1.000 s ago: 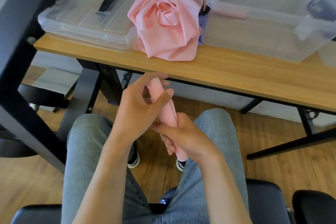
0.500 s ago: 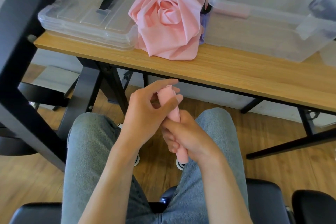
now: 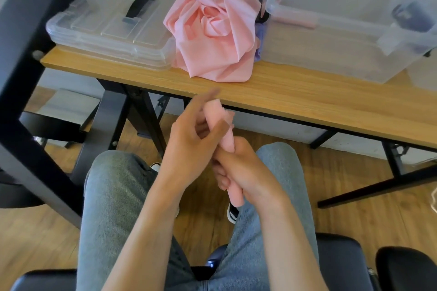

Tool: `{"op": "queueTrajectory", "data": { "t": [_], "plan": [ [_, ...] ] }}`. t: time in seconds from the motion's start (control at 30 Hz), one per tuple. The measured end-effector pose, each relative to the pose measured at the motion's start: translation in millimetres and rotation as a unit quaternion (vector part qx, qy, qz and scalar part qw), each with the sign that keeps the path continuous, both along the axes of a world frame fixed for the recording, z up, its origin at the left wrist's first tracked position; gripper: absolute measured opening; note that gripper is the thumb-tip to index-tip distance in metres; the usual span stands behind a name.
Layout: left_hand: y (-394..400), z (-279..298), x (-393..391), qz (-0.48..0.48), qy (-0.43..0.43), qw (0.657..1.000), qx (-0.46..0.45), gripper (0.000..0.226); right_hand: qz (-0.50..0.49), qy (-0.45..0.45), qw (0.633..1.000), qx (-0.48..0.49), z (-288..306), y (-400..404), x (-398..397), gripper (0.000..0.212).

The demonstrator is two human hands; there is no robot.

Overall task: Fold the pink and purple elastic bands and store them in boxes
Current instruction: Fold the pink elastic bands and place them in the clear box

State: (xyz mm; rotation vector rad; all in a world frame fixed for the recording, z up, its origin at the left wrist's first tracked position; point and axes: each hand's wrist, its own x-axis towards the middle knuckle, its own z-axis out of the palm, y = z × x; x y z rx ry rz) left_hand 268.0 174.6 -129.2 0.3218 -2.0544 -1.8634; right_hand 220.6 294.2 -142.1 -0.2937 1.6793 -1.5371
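Pink band (image 3: 225, 136), rolled into a narrow strip, is held above the person's lap, just in front of the table (image 3: 307, 99) edge. The right hand (image 3: 246, 172) grips its lower part, fingers curled round it, with the strip's bottom end sticking out below the fist. The left hand (image 3: 189, 142) pinches the upper part, thumb pressed across the front and the other fingers behind; the index finger is stretched out past the top end. On the table lies a heap of loose pink bands (image 3: 212, 33), touching a flat lid (image 3: 113, 26) with a black handle on its left and an open clear box (image 3: 335, 21) on its right. A bit of purple band (image 3: 260, 38) shows between heap and box.
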Motion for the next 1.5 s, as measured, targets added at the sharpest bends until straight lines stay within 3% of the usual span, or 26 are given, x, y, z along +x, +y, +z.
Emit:
{"op": "queueTrajectory", "data": {
  "t": [0.07, 0.17, 0.33, 0.37, 0.47, 0.63, 0.8, 0.93, 1.13, 1.23, 1.37, 1.5],
  "plan": [
    [0, 4, -3, -0.032, -0.02, 0.998, 0.046, 0.048, -0.003, 0.017, 1.0, -0.007, 5, 0, -4, 0.025],
    [-7, 11, -10, -0.065, -0.038, 0.997, 0.033, 0.025, 0.004, 0.047, 0.999, -0.003, 15, 0, -13, 0.022],
    [-23, 38, -27, -0.043, -0.018, 0.998, 0.033, 0.027, 0.027, 0.112, 0.993, -0.032, 40, 8, -34, 0.019],
    [-26, 44, -32, -0.028, -0.007, 0.999, 0.028, 0.027, 0.016, 0.116, 0.992, -0.04, 46, 11, -39, 0.012],
    [-35, 61, -49, 0.014, 0.01, 1.0, 0.024, 0.025, -0.034, 0.15, 0.987, -0.043, 63, 21, -58, 0.023],
    [-47, 90, -77, 0.062, 0.029, 0.997, 0.022, 0.026, -0.149, 0.248, 0.953, -0.091, 88, 38, -91, 0.023],
    [-58, 111, -110, -0.03, 0.007, 0.998, -0.056, 0.016, -0.233, 0.296, 0.914, -0.153, 114, 48, -130, 0.025],
    [-61, 128, -143, -0.089, 0.019, 0.984, -0.152, 0.016, -0.256, 0.29, 0.906, -0.171, 129, 54, -164, 0.022],
    [-61, 145, -201, -0.084, 0.077, 0.929, -0.353, 0.019, -0.252, 0.347, 0.895, -0.125, 148, 65, -216, 0.016],
    [-61, 152, -234, -0.084, 0.092, 0.892, -0.434, 0.017, -0.238, 0.436, 0.868, -0.012, 162, 73, -244, 0.02],
    [-62, 162, -278, -0.084, 0.095, 0.823, -0.554, 0.024, -0.178, 0.553, 0.797, 0.167, 181, 81, -284, 0.02],
    [-59, 169, -320, -0.113, 0.064, 0.752, -0.646, 0.028, -0.1, 0.555, 0.789, 0.243, 189, 84, -330, 0.014]
  ]
}}
